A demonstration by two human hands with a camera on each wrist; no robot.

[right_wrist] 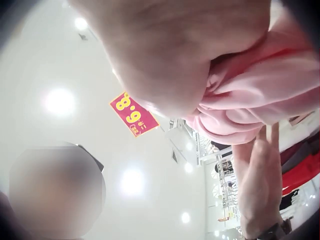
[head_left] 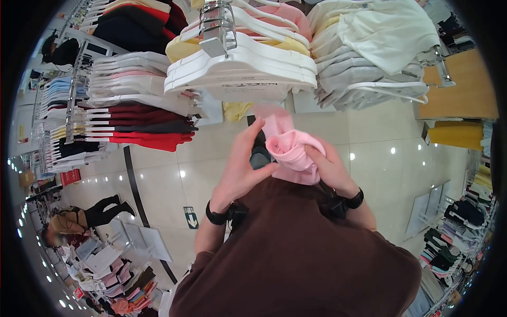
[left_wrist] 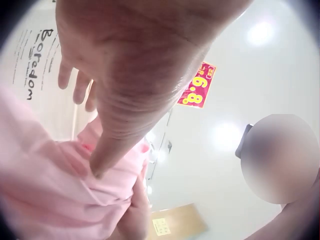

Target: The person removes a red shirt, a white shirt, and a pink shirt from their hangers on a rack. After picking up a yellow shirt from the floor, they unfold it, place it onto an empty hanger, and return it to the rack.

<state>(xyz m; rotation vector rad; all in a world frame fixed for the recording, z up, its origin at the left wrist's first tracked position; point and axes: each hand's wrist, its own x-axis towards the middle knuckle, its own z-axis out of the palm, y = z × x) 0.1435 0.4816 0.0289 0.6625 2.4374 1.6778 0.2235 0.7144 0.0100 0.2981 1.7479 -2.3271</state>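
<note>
A bunched, rolled pink garment [head_left: 290,150] is held up in front of the person's chest, below a rack of white hangers. My right hand [head_left: 334,168] grips its right side, the thumb laid over the folds; in the right wrist view the cloth [right_wrist: 255,107] comes out from under the palm. On the other side my left hand [head_left: 240,168] has its fingers extended and spread from the thumb. Its thumb tip lies against the pink fabric in the left wrist view, where the palm [left_wrist: 130,60] faces the camera. The garment's exact kind is hidden by the folds.
White hangers [head_left: 243,66] with clothes hang on a metal rack just ahead. Grey and white tops [head_left: 364,53] hang to the right, with dark red garments [head_left: 153,119] at the left. A person [head_left: 74,219] stands farther off at the left. A yellow cloth [head_left: 236,110] shows beneath the hangers.
</note>
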